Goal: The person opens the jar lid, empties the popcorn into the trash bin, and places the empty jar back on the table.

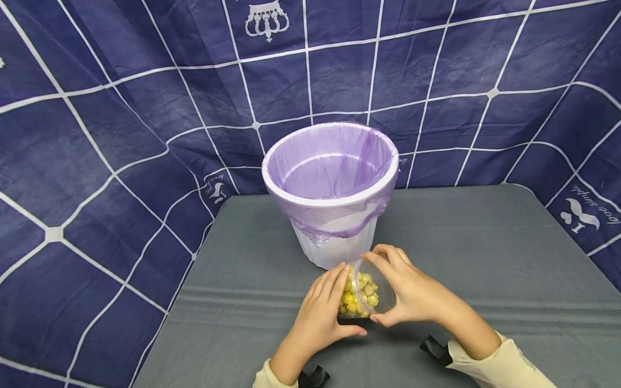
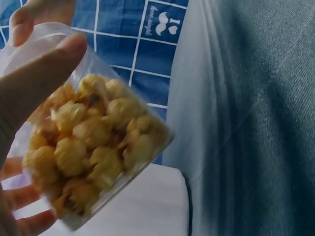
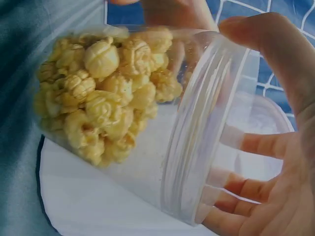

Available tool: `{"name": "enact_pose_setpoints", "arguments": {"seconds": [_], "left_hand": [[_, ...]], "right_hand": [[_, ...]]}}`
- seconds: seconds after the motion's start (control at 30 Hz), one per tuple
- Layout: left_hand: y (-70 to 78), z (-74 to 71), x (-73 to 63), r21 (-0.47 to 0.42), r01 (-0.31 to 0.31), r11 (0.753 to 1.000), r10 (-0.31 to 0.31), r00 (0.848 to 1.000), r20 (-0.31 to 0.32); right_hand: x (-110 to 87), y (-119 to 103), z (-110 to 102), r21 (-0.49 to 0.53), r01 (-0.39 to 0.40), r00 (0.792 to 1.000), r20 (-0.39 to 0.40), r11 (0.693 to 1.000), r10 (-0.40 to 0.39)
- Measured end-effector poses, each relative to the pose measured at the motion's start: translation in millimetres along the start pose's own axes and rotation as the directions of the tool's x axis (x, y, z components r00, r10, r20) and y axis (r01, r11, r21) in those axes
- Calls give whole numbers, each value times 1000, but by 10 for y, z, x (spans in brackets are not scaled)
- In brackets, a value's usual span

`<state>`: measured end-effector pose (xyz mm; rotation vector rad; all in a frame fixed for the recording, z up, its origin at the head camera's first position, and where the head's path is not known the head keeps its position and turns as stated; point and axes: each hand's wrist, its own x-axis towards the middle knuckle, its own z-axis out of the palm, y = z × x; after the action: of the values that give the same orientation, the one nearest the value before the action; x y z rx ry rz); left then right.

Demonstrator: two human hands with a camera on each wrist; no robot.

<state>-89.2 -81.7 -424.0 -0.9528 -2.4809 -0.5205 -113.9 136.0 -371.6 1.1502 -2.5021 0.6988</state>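
Note:
A clear plastic jar [image 1: 360, 295] of yellow popcorn [image 3: 106, 110] lies tilted low over the grey surface, in front of the bin. My left hand [image 1: 317, 315] holds the jar's body, thumb on the near side and fingers over the far side. Around the jar's clear lid end [image 3: 199, 132] my right hand [image 1: 417, 293] curls, thumb on one edge and fingertips on the opposite edge. In the left wrist view, the popcorn [image 2: 93, 142] fills the jar's base, with the left thumb [image 2: 54, 64] across the clear wall.
A white bin [image 1: 335, 250] lined with a translucent purple bag [image 1: 320, 178] stands just beyond the hands. Blue cloth with white grid lines [image 1: 339, 86] hangs behind and at both sides. The grey cloth surface [image 1: 233, 302] spreads beneath everything.

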Motion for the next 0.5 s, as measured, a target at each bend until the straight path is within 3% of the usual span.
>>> {"name": "enact_pose_setpoints", "arguments": {"seconds": [0.3,0.5], "left_hand": [[3,58,71,58,-38,998,48,981,-185],[-29,60,102,74,-49,996,63,976,-207]], "right_hand": [[-50,46,56,36,27,997,-71,999,-25],[-68,52,80,39,19,996,-92,999,-16]]}}
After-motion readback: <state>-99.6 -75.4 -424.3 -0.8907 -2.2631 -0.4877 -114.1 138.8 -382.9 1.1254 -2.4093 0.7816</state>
